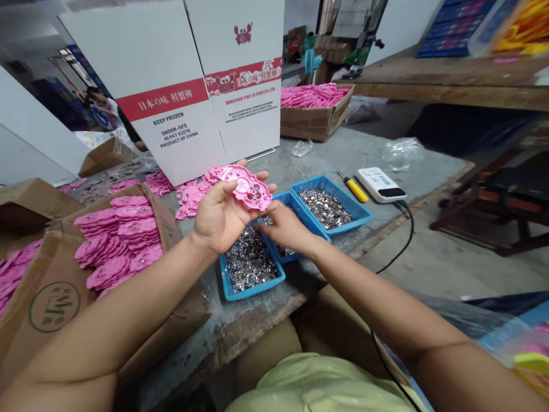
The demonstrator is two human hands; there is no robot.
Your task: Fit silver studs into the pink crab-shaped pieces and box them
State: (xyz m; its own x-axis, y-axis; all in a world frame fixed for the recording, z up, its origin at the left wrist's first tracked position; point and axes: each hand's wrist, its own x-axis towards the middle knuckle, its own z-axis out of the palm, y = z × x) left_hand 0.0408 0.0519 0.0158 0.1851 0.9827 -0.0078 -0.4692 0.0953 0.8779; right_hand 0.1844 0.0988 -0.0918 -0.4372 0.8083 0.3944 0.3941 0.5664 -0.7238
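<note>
My left hand, palm up, grips a pink plastic part between thumb and fingers. The part is flat with a scalloped edge, and small shiny pieces sit in its holes. My right hand is just below and right of it, over the middle blue tray. Its fingers are bent together; whatever they pinch, if anything, is too small to make out. Small silvery metal pieces fill the nearest blue tray, and more lie in the far blue tray.
Stacked pink parts fill a cardboard box at left. Loose pink parts lie behind my left hand, before a tall white carton. Another box of pink parts stands behind. At right are a yellow-handled screwdriver and a white corded device.
</note>
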